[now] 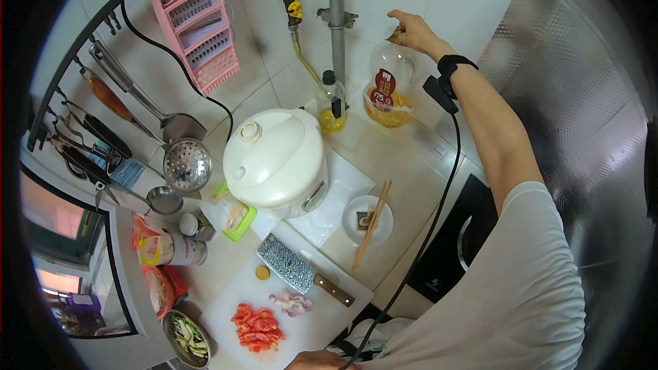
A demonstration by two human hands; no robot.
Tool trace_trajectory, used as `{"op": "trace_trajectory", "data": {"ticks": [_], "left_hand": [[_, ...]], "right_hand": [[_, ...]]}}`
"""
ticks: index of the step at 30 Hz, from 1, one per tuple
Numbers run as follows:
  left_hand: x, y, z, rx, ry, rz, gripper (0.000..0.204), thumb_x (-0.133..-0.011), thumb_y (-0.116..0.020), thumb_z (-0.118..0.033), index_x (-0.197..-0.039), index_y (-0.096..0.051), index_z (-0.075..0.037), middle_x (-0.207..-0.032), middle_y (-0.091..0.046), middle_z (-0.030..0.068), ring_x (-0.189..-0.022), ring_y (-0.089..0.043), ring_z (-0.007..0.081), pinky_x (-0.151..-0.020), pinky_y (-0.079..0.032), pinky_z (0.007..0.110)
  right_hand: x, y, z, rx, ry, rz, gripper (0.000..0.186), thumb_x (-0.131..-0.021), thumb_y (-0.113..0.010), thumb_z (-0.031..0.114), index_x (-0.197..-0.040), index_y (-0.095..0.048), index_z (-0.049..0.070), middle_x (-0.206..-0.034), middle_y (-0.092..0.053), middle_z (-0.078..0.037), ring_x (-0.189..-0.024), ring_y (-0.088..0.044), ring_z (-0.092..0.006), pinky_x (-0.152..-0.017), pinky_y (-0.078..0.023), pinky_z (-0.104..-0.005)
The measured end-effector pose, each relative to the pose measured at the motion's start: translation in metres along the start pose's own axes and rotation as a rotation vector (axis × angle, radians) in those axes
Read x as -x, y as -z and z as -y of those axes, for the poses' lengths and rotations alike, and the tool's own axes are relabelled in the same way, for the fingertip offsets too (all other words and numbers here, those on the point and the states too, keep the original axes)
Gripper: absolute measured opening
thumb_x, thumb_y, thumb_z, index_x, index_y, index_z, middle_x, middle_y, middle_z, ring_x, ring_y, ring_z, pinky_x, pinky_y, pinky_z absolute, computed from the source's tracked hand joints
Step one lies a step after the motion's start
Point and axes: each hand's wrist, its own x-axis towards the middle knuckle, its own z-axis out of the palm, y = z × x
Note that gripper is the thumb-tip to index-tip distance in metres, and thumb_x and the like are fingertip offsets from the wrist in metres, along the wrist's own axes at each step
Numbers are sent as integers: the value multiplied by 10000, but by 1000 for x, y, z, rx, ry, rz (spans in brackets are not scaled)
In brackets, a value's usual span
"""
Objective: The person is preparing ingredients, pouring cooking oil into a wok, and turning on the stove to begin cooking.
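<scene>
The right hand reaches to the far side of the counter and closes its fingers around the top of a large clear oil bottle. The bottle stands upright against the tiled wall, behind and to the right of the white cooker, and holds only a shallow layer of yellow oil at its base. A smaller oil bottle stands directly behind the cooker.

The left hand shows only partly at the lower edge, beside the cutting board; whether its fingers are spread or closed cannot be determined.

Status, as judged from the layout:
- Done: chopped tomato and cut shallots lie on the board in front of the cooker. The cleaver rests flat on the board, unheld.
- Done: a small dish with chopsticks across it sits right of the cooker.
- Not yet done: the large bottle remains on the counter, not lifted. The black stove, further right of the cooker, carries no pan in the visible portion.
</scene>
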Motion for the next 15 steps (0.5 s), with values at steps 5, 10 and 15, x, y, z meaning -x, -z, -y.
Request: {"op": "trace_trajectory", "data": {"ticks": [5, 10, 15], "left_hand": [[-18, -2, -6, 43, 10, -59, 187, -788, -653, -79, -943, -654, 24, -854, -650, 142, -787, -619, 271, -694, -471, 324], [-27, -1, -5, 33, 56, -72, 190, -797, -648, -106, -939, -655, 19, -846, -645, 141, -762, -612, 261, -673, -459, 319], [-29, -4, 4, 124, 100, -130, 204, -811, -642, -145, -922, -656, 26, -837, -641, 140, -755, -611, 228, -674, -451, 310]], "right_hand": [[-3, -13, -22, 32, -3, -36, 526, -696, -588, -15, -1209, -507, 68, -752, -621, -159, -705, -598, -298, -671, -478, -378], [-14, -12, -12, -36, -20, -21, 521, -700, -587, -24, -1207, -516, 72, -825, -631, -176, -774, -603, -330, -718, -485, -399], [-8, -24, -12, -42, 53, -49, 484, -719, -577, -25, -1194, -514, 49, -765, -629, -168, -708, -606, -293, -672, -479, -375]]}}
